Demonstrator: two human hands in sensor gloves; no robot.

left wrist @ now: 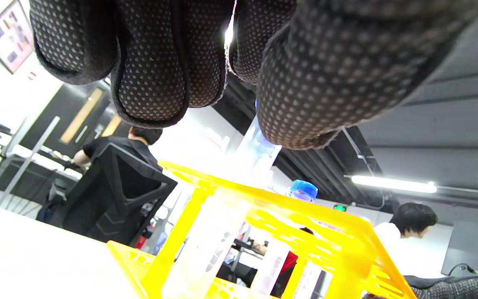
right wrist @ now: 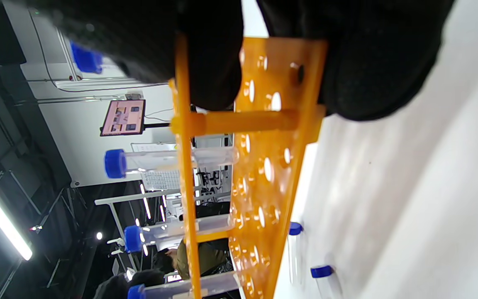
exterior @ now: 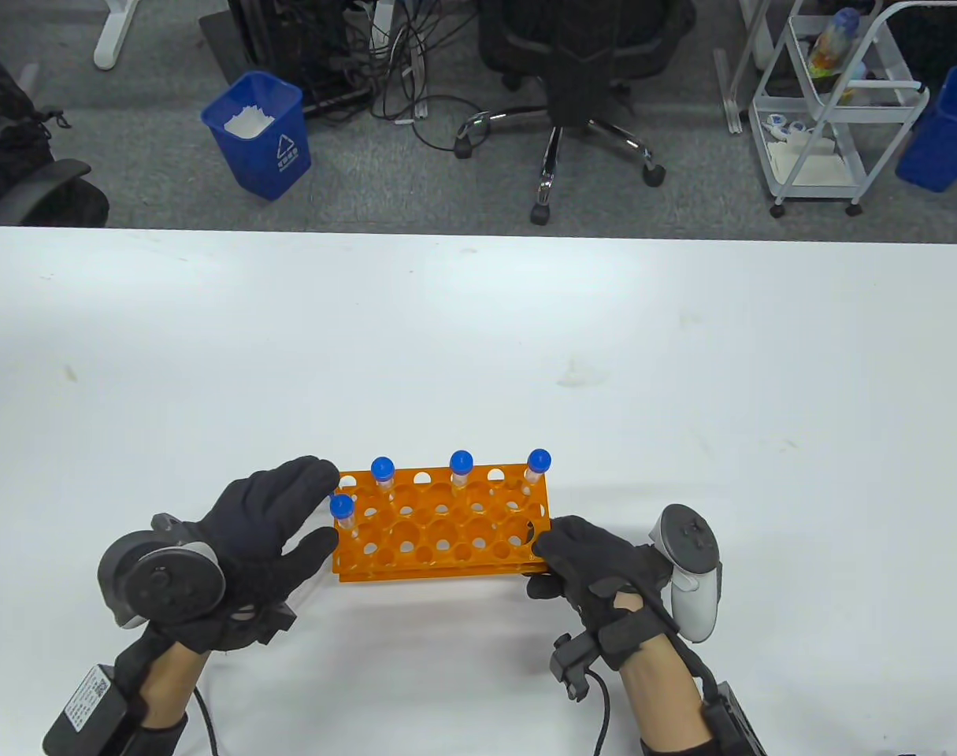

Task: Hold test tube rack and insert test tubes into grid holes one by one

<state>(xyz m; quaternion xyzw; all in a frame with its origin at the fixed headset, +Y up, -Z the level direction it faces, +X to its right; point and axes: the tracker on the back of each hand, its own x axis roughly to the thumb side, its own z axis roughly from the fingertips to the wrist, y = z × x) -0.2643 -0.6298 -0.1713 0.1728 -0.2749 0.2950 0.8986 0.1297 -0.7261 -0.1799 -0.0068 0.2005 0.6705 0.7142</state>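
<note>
Gripping the orange rack (exterior: pixel 443 528) at its near-right corner, right hand (exterior: pixel 596 571) has thumb and fingers (right wrist: pixel 371 62) clamped over the end plate. Rack sits on the white table (exterior: pixel 683 378), near edge, between both hands. Four blue-capped tubes stand in it: three along the far row, one (exterior: pixel 343 510) at the left end. Left hand (exterior: pixel 250 543) is spread beside the rack's left end, a fingertip (left wrist: pixel 305 104) on that tube's cap, not gripping it.

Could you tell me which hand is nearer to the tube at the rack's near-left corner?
Left. The left hand has fingers right beside that tube; the right hand grips the rack's opposite end.
</note>
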